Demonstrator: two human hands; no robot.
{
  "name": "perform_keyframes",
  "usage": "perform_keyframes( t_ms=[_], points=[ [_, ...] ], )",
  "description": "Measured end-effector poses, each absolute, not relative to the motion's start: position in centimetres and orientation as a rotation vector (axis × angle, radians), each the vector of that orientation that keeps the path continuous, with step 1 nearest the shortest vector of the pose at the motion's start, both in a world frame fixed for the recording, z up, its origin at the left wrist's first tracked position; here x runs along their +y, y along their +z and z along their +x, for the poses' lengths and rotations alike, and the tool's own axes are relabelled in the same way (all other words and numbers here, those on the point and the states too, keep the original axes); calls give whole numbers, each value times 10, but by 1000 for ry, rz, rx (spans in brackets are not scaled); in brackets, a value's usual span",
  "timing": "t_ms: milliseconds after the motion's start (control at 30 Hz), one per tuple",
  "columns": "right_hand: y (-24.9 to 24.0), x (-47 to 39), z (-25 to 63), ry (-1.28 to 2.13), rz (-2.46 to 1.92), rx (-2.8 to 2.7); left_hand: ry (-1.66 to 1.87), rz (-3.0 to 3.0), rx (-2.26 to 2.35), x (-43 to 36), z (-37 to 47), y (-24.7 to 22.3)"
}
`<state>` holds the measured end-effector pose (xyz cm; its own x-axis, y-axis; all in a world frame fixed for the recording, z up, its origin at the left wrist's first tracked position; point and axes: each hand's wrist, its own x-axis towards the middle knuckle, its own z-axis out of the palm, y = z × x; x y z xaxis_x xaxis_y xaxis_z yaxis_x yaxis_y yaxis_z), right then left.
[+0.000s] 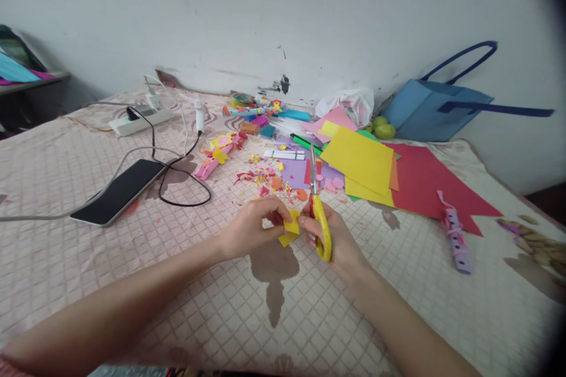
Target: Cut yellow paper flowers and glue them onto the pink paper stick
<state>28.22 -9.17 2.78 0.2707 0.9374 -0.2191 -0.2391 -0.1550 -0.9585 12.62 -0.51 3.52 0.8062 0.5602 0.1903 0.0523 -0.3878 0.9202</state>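
Observation:
Near the middle of the table, my left hand (259, 221) pinches a small folded piece of yellow paper (292, 222) between thumb and fingers. My right hand (333, 235) holds a pair of scissors (325, 227) with yellow handles, blades pointing up and away from me. The right thumb and a fingertip reach the paper's right edge. Whether the scissor blades are fully closed is hard to make out. Just beyond the hands lie tiny paper scraps (263, 178) in pink, red, orange and yellow, beside a purple sheet (289, 174).
Yellow sheets (360, 159) and a red sheet (435, 179) lie to the right, before a blue bag (435, 109). A decorated purple paper roll (457, 241) rests at far right. On the left are a phone (119, 191), black cable (188, 205) and power strip (139, 122).

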Motion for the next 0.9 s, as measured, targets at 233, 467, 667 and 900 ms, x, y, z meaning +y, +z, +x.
perform_keyframes(
  t_ms=[233, 467, 667, 900],
  points=[
    [30, -93, 282, 1203, -1314, -760, 483, 1568, 604, -5, 131, 28],
    [28, -92, 280, 1209, -1348, -802, 433, 1315, 684, -10, 132, 31],
    [27, -92, 280, 1194, -1369, -817, 498, 1244, 677, -11, 134, 29],
    [27, -92, 279, 1187, -1332, -805, 515, 1238, 685, -12, 133, 31]
  ],
)
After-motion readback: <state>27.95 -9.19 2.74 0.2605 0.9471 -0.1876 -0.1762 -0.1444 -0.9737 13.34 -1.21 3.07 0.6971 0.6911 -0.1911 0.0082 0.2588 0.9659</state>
